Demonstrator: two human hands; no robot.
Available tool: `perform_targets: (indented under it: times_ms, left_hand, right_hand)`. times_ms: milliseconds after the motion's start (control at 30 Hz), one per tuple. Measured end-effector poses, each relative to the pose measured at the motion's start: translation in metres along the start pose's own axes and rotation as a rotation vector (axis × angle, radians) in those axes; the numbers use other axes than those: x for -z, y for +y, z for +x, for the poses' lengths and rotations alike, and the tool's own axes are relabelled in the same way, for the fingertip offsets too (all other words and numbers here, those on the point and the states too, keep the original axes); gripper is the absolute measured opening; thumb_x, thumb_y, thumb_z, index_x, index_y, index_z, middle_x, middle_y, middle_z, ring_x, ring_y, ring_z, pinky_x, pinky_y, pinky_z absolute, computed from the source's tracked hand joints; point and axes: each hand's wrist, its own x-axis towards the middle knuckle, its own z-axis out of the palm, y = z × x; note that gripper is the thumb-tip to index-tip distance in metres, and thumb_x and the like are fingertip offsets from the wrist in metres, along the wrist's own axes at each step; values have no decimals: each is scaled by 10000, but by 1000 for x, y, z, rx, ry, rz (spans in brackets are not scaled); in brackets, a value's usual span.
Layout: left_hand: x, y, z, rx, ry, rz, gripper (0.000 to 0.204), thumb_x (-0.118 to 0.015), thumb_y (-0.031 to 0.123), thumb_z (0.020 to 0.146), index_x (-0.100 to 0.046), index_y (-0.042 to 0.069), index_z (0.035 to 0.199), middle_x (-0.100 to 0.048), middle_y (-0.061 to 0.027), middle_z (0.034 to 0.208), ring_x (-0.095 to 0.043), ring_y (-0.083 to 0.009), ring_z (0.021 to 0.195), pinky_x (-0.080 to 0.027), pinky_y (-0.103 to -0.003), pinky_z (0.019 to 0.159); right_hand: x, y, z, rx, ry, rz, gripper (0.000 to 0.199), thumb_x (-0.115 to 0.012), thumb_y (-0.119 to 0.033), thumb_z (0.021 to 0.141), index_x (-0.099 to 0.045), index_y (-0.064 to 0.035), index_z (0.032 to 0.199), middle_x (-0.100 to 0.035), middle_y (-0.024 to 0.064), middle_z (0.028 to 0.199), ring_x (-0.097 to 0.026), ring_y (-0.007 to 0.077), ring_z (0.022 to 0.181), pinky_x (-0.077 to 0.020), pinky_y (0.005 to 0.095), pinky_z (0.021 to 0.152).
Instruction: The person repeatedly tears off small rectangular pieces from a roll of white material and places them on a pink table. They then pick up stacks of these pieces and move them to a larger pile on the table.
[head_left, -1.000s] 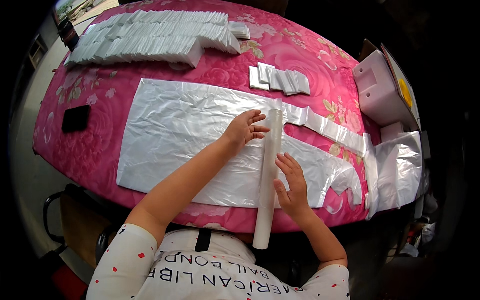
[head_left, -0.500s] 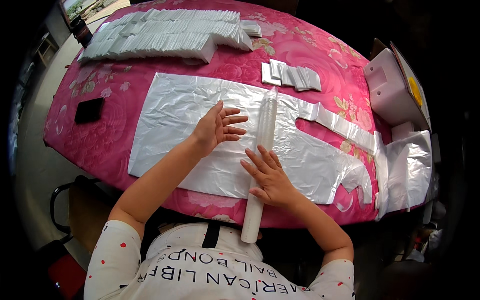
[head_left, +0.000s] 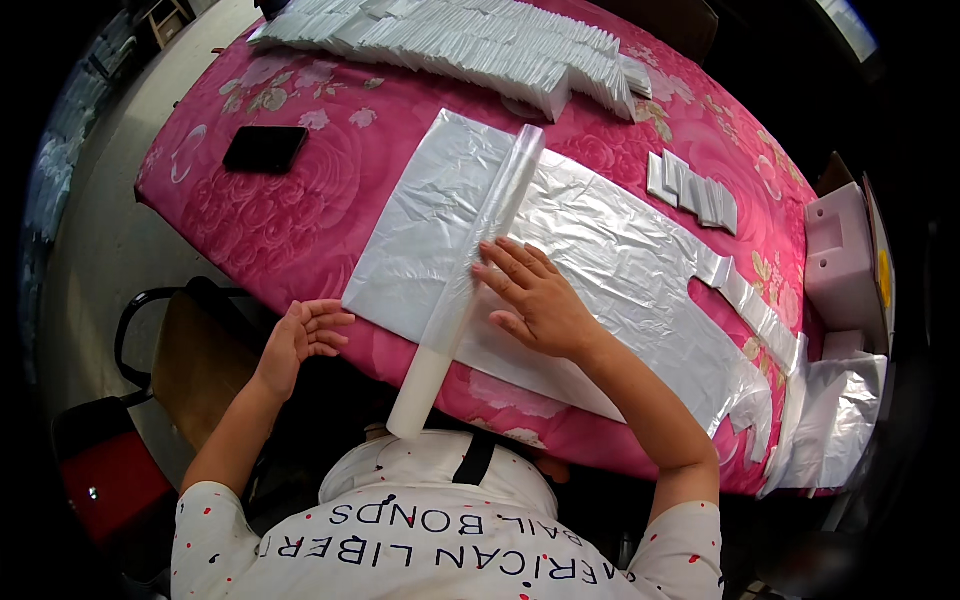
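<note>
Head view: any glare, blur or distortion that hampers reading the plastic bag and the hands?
Head view: fisheye bends the table edge, with dark corners; soft sheen on the plastic bag, not blown out; right hand and left hand are sharp, without motion blur; the white roll is clear; even daylight, faint shadows.

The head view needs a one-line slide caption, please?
Right hand flat on a plastic bag beside a white tube; left hand off the pink table.
</note>
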Motion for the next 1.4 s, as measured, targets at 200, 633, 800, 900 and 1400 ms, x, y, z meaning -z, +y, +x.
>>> perform_targets:
  times_ms: [200, 633, 800, 900, 1400]
  left_hand:
    - [-14, -22, -17, -126, 98, 159, 400, -432, 229, 931, -417, -11, 1251, -489, -116, 1209, -548, -176, 946, -456, -298, 778]
    - [-48, -13, -17, 0, -76, 62, 701, -659, 126, 733, -324, -27, 1329, -560, -139, 1143, -592, -165, 894, -491, -307, 790]
    - [-76, -21, -17, 205, -782, -1281, 850, -611, 241, 677, -218, -126, 1335, -564, -207, 1071, -598, -194, 761, -516, -320, 717]
    - [-83, -4, -7, 241, -787, -716, 808, -619, 368, 733, -309, -108, 1308, -562, -213, 1119, -601, -227, 891, -481, -321, 802]
    - [94, 113, 193, -127, 258, 1793, 939, -643, 233, 610, -182, 49, 1407, -245, -163, 1445, -103, -368, 1361, -121, -470, 1101]
  right_hand:
    - [-40, -15, 96, 120, 11, -37, 526, -481, -373, 861, -442, -84, 1299, -319, 103, 1416, -222, 281, 1342, -157, 432, 1094]
    - [-69, -59, 147, -657, 651, 1118, 737, -584, -124, 740, -187, 37, 1340, -399, 262, 1233, -452, 318, 1119, -367, 389, 961]
    - [-19, -60, 110, -422, 591, 2253, 563, -662, -192, 734, -398, -17, 1199, -526, 59, 844, -539, 138, 738, -493, 299, 714]
    - [-9, -45, 76, -349, 670, 2288, 551, -652, -178, 745, -380, -27, 1199, -536, 48, 818, -546, 137, 727, -496, 311, 699]
    - [-3, -31, -52, -567, 1023, 1887, 489, -633, -185, 750, -441, -45, 1176, -494, 38, 811, -506, 120, 674, -476, 283, 648]
